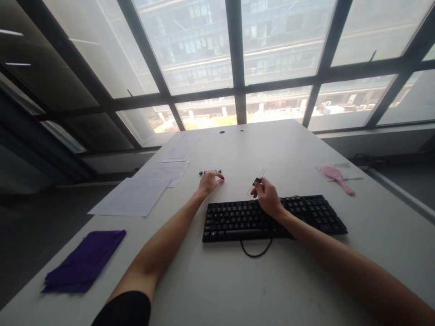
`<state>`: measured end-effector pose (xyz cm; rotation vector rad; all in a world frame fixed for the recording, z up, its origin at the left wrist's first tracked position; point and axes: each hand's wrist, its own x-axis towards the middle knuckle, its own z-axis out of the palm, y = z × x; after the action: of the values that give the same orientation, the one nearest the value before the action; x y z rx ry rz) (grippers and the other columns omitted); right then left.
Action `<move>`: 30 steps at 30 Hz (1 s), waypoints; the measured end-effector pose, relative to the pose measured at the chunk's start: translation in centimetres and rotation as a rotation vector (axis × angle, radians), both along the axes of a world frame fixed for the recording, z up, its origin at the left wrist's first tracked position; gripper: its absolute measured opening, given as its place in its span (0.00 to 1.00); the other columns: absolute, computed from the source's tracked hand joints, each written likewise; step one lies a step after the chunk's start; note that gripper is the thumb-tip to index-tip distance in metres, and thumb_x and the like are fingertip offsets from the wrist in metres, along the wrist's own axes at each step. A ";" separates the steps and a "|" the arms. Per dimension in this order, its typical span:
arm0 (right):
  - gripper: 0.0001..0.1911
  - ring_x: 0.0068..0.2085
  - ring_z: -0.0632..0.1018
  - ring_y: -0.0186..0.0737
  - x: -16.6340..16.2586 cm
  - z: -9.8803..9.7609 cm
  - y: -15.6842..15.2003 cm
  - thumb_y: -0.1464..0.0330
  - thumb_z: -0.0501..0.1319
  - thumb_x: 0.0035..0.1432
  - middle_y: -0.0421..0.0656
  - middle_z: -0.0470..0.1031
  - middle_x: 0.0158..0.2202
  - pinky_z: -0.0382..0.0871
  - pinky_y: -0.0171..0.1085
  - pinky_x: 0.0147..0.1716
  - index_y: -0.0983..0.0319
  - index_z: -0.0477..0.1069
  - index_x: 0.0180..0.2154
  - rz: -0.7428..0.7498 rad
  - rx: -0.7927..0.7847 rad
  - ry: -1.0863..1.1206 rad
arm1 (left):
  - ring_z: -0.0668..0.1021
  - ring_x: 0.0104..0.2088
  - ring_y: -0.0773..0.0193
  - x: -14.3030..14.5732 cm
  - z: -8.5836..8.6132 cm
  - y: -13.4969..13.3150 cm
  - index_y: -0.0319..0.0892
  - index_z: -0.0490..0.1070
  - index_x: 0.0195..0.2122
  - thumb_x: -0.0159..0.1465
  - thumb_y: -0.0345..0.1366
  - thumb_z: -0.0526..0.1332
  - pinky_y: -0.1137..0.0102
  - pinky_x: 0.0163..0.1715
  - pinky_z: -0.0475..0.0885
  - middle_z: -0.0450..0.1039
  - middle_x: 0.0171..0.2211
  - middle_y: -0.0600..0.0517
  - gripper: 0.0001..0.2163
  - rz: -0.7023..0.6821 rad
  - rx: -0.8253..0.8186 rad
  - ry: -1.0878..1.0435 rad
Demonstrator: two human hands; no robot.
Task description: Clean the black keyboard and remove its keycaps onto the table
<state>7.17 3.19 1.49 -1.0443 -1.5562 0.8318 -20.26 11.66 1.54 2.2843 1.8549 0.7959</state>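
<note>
Beyond the black keyboard [234, 219], my left hand [208, 183] is at the table with thumb and forefinger closed on a small black keycap [222, 178]. A few more black keycaps [200, 173] sit in a short row just behind that hand, partly covered by it. My right hand [268, 195] grips a wire keycap puller [257, 181] by its black handle, its thin wires sticking out at both ends. That wrist is over the keyboard's back edge and hides some of its keys.
Paper sheets [131, 197] lie along the table's left side, with a folded purple cloth [84, 260] nearer me. On the right, a pink hairbrush [335, 174] lies partly on a clear plastic bag [355, 171]. The keyboard's cable [255, 256] loops out in front. Windows stand behind the table.
</note>
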 end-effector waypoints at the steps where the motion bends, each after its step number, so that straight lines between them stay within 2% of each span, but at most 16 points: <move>1: 0.13 0.25 0.76 0.37 0.0 0.1 -0.1 0.59 0.52 0.67 0.40 0.76 0.24 0.67 0.35 0.27 0.58 0.62 0.32 0.002 -0.001 0.000 | 0.77 0.40 0.58 0.0 -0.2 0.3 0.47 0.81 0.35 0.57 0.35 0.68 0.63 0.49 0.70 0.79 0.36 0.52 0.05 -0.008 0.022 0.012; 4: 0.13 0.25 0.76 0.37 0.0 0.2 -0.2 0.58 0.52 0.67 0.40 0.76 0.25 0.68 0.35 0.27 0.58 0.63 0.32 0.005 -0.004 -0.003 | 0.74 0.45 0.56 0.4 -0.5 1.1 0.47 0.82 0.35 0.57 0.33 0.68 0.61 0.52 0.68 0.77 0.41 0.50 0.05 -0.016 0.104 0.049; 10: 0.14 0.26 0.76 0.38 0.1 0.2 -0.2 0.57 0.52 0.67 0.41 0.76 0.25 0.68 0.35 0.28 0.58 0.63 0.32 0.012 -0.013 -0.016 | 0.69 0.48 0.51 0.9 -0.9 2.7 0.46 0.82 0.35 0.57 0.32 0.68 0.58 0.54 0.66 0.72 0.46 0.47 0.05 0.059 0.213 0.056; 18: 0.14 0.26 0.76 0.37 0.1 0.3 -0.3 0.58 0.53 0.67 0.41 0.76 0.25 0.67 0.35 0.28 0.58 0.63 0.31 0.024 -0.004 -0.032 | 0.67 0.52 0.51 0.7 -1.6 3.2 0.45 0.81 0.35 0.58 0.34 0.68 0.57 0.58 0.61 0.70 0.49 0.47 0.04 0.086 0.198 -0.002; 23: 0.14 0.25 0.76 0.37 0.1 0.3 -0.3 0.58 0.53 0.67 0.41 0.76 0.25 0.67 0.35 0.28 0.58 0.63 0.31 0.028 -0.008 -0.027 | 0.68 0.52 0.51 0.5 -1.6 3.4 0.45 0.81 0.38 0.58 0.34 0.68 0.57 0.58 0.61 0.70 0.49 0.46 0.06 0.095 0.182 -0.009; 30: 0.14 0.25 0.76 0.38 0.1 0.4 -0.3 0.57 0.53 0.66 0.41 0.76 0.25 0.68 0.35 0.28 0.58 0.63 0.31 0.028 -0.013 -0.031 | 0.68 0.51 0.51 0.5 -1.6 3.4 0.46 0.81 0.36 0.58 0.34 0.68 0.57 0.57 0.62 0.71 0.49 0.47 0.05 0.100 0.194 -0.024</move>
<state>7.25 2.90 1.88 -1.0515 -1.5971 0.8495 -19.71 15.02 -0.10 2.2932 1.9747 1.0563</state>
